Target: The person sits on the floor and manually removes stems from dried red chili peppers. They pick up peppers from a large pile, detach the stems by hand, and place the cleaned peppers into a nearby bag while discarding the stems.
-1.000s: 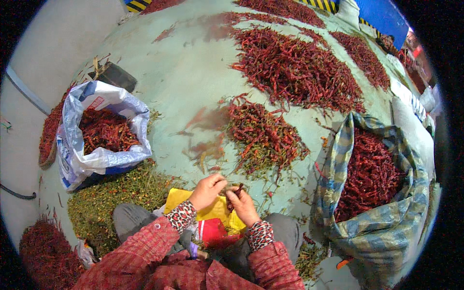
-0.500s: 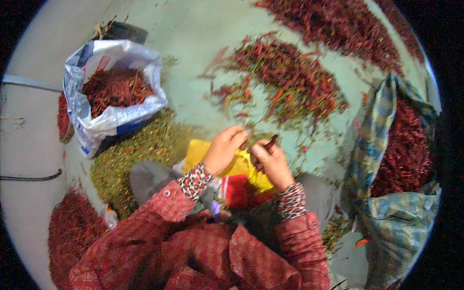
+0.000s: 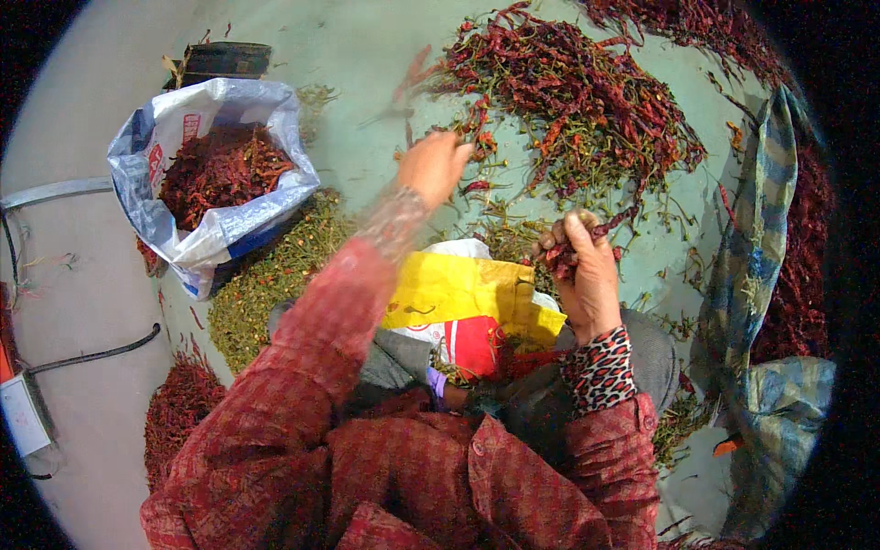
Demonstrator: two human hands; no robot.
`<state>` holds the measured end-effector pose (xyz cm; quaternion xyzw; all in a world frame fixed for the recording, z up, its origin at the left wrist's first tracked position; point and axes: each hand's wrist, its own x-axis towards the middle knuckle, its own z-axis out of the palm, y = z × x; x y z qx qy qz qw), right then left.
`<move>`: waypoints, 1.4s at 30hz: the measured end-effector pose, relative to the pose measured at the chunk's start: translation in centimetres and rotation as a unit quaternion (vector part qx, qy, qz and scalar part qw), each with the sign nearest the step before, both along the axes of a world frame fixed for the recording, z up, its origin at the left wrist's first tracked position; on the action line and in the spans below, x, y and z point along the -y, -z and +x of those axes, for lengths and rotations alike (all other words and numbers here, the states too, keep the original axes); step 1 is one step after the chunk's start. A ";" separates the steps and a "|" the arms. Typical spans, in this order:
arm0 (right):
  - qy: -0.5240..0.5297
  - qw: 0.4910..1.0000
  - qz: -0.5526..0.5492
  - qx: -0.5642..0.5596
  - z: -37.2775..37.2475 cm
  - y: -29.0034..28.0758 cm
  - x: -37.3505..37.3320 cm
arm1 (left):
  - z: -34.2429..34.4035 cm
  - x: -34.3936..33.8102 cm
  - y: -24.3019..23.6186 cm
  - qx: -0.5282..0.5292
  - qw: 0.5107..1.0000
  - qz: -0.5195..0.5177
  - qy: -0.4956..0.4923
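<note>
My right hand [image 3: 587,275] is closed around dried red chili peppers, with one dark wrinkled chili [image 3: 621,220] sticking out past the thumb. My left hand [image 3: 434,168] reaches forward to the near left edge of a pile of dried red chilies [image 3: 577,92]. Its fingers look bent, but motion smears that arm and I cannot make out whether they grip anything. Below and between the hands, yellow, red and white packaging [image 3: 458,293] lies across my lap. Loose stems and small chilies are scattered between the pile and my lap.
At the left stands an open white-and-blue sack [image 3: 220,229] with chilies inside, beside a heap of greenish stems [image 3: 247,316]. A blue checked sack [image 3: 761,229] of chilies is on the right. More chilies lie at lower left [image 3: 183,412] and far right [image 3: 706,32]. A black cable [image 3: 96,356] runs along the left.
My hands were close together over the yellow packaging. The left has moved forward toward the pile; the right has moved to the right, still holding chili. The whole view has shifted slightly.
</note>
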<state>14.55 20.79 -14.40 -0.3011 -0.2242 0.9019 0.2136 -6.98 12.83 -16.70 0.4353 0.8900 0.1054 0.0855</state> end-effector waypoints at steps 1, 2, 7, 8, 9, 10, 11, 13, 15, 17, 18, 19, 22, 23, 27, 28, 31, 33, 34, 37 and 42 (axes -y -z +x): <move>-0.021 0.999 0.016 0.018 0.5 1.1 -0.3 | 0.4 -2.0 0.7 0.005 0.999 -0.031 -0.031; -0.012 0.997 0.030 0.070 0.1 0.1 0.0 | 0.6 -2.9 1.4 -0.002 0.998 -0.053 -0.044; -0.032 0.992 0.076 0.094 0.2 2.1 -0.3 | 0.7 -2.1 3.6 0.036 0.998 0.034 -0.049; -0.031 0.991 0.082 0.102 0.2 2.0 -0.2 | -0.3 -1.2 3.6 0.089 0.992 0.074 -0.058; -0.031 0.990 0.088 0.111 0.1 2.0 -0.1 | -1.4 -0.3 3.6 0.141 0.981 0.114 -0.068; -0.033 0.987 0.086 0.128 0.0 1.2 0.3 | -2.2 0.6 3.0 0.231 0.955 0.154 -0.103; -0.045 0.986 0.093 0.128 0.0 1.2 0.5 | -1.9 0.9 1.4 0.360 0.893 0.177 -0.203; -0.075 0.984 0.109 0.121 -0.5 1.2 0.6 | -2.7 2.9 3.2 0.246 0.938 0.205 -0.133; -0.068 0.979 0.127 0.140 0.0 1.8 0.7 | 0.8 1.6 -0.4 0.324 0.901 0.254 -0.139; -0.077 0.980 0.144 0.114 -0.2 1.2 1.2 | 3.6 2.2 -2.3 0.323 0.908 0.250 -0.089; -0.086 0.979 0.153 0.105 -0.4 1.0 1.5 | 4.8 2.5 -2.4 0.289 0.931 0.219 -0.035; -0.087 0.977 0.162 0.105 -0.6 0.7 1.7 | 6.0 2.6 -2.5 0.255 0.948 0.189 0.020; -0.082 0.973 0.175 0.128 -1.3 0.1 2.2 | 8.7 2.7 -3.3 0.193 0.963 0.177 0.066; -0.068 0.973 0.183 0.127 -1.3 0.4 2.1 | 9.0 2.7 -2.9 0.171 0.958 0.205 0.102; -0.041 0.964 0.227 0.134 -1.2 0.9 1.6 | 9.5 1.7 -3.7 0.218 0.957 0.178 0.073; -0.044 0.960 0.246 0.128 -1.1 1.1 1.6 | 9.5 1.7 -3.6 0.207 0.959 0.177 0.072; -0.042 0.920 0.383 0.069 -1.3 0.8 1.9 | 7.8 1.4 -1.0 0.412 0.882 0.185 -0.135; -0.028 0.958 0.267 0.102 -1.2 -0.3 1.1 | 6.0 0.8 -1.1 0.360 0.918 0.152 -0.070; -0.035 0.975 0.178 0.126 -0.9 -1.5 -0.2 | 4.7 0.5 -0.1 0.260 0.959 0.108 0.031; 0.056 0.998 0.019 0.009 -0.8 -0.4 -1.4 | -0.6 -2.4 2.1 0.031 0.995 0.047 0.084; 0.020 1.000 0.005 0.019 -1.3 0.3 -1.0 | -2.3 -6.5 3.2 -0.017 0.999 -0.040 0.008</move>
